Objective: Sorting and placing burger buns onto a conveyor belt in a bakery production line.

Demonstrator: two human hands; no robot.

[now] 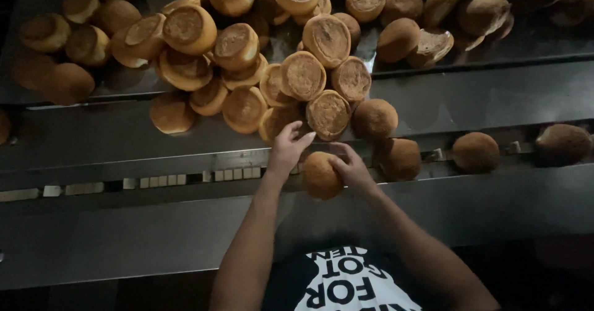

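The bun (320, 176) sits on the chain track (154, 181), round, matte and golden-brown, domed side up. The right hand (351, 167) cups its right flank, fingers curled against the crust. The left hand (288, 148) hovers just above and left of the bun, fingers spread apart and holding nothing, tips near the heap (260, 70).

Right of the bun, 3 more domed buns lie along the same track, the farthest cut off by the frame edge. Above the bun the heap spills down a smooth steel chute (482, 94); many pieces there lie flat side up, showing rough, paler undersides ringed by darker rims. Left of the bun the track runs bare, its pale links visible. Dim light blurs the upper corners.
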